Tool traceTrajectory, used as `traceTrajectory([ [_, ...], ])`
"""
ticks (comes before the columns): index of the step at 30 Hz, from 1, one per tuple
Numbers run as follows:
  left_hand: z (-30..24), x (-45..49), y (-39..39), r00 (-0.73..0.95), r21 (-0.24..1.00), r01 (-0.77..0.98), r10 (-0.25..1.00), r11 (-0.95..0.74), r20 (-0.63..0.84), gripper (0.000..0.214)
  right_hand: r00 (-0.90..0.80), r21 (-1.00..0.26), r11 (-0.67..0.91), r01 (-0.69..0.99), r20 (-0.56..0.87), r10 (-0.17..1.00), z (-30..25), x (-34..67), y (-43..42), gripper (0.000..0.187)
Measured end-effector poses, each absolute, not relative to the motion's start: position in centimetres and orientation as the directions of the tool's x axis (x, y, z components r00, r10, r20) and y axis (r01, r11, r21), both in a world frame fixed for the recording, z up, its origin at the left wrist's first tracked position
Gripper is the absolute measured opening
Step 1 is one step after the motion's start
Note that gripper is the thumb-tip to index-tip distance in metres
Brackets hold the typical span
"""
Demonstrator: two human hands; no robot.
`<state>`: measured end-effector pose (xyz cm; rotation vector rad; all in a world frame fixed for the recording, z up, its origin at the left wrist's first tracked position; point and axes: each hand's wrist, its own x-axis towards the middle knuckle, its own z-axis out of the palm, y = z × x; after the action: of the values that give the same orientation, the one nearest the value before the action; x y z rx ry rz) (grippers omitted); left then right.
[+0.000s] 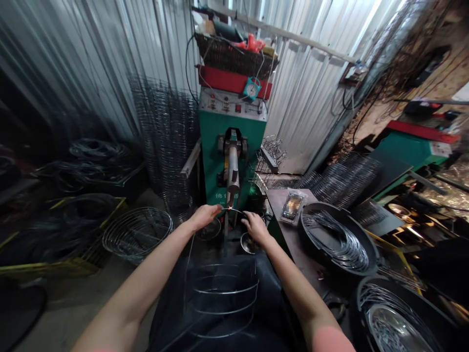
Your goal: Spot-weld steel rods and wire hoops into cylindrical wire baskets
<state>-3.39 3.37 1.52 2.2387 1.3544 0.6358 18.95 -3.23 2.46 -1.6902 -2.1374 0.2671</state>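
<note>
A green spot-welding machine stands upright in front of me. A thin metal wire runs between my hands at the tip of its electrode arm, with a small orange glow at the contact point. My left hand pinches the wire's left part. At the right part, my right hand has its fingers closed on the wire. Several curved wires of a round wire frame show over the dark apron on my lap; how they join the held wire is hard to make out.
A tall stack of wire frames stands left of the machine, with a round wire basket lower down. On the right, a side table carries a bagged phone and a black tub of wire rings. Another black tub sits nearer.
</note>
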Motion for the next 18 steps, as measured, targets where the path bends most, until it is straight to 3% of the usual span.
traceTrajectory([
  [3,2.2,-3.7,2.4,0.377,0.594,0.707,0.915,-0.383,0.141,0.031,-0.317,-0.392,0.382,0.837,0.222,0.922,4.4,18.4,-10.3,0.035],
  [7,3.8,-4.6,0.8,0.354,0.619,0.708,0.929,-0.340,0.106,0.038,-0.617,-0.450,0.577,0.682,0.070,0.784,5.8,16.4,-18.6,0.040],
  [9,4.0,-5.8,-0.6,0.277,0.715,0.651,0.957,-0.255,0.089,0.044,-0.662,-0.442,0.586,0.679,-0.023,0.749,4.9,15.8,-20.6,0.033],
  [11,3.1,-7.4,-2.9,0.120,0.876,0.471,0.991,-0.108,0.058,0.049,-0.636,-0.466,0.552,0.692,-0.030,0.771,3.4,15.9,-21.2,0.022],
  [13,1.0,-9.4,-6.4,-0.077,0.966,0.234,0.993,0.108,-0.092,0.051,-0.545,-0.528,0.494,0.690,0.070,0.836,1.8,16.6,-20.9,0.019],
  [15,-1.9,-11.0,-10.8,-0.187,0.930,0.072,0.920,0.362,-0.343,0.048,-0.402,-0.604,0.437,0.667,0.203,0.893,0.9,17.4,-20.3,0.021],
  [18,-5.4,-12.0,-17.3,-0.059,0.739,-0.009,0.737,0.674,-0.673,0.057,-0.184,-0.741,0.361,0.565,0.314,0.932,0.6,18.1,-19.5,0.028],
])
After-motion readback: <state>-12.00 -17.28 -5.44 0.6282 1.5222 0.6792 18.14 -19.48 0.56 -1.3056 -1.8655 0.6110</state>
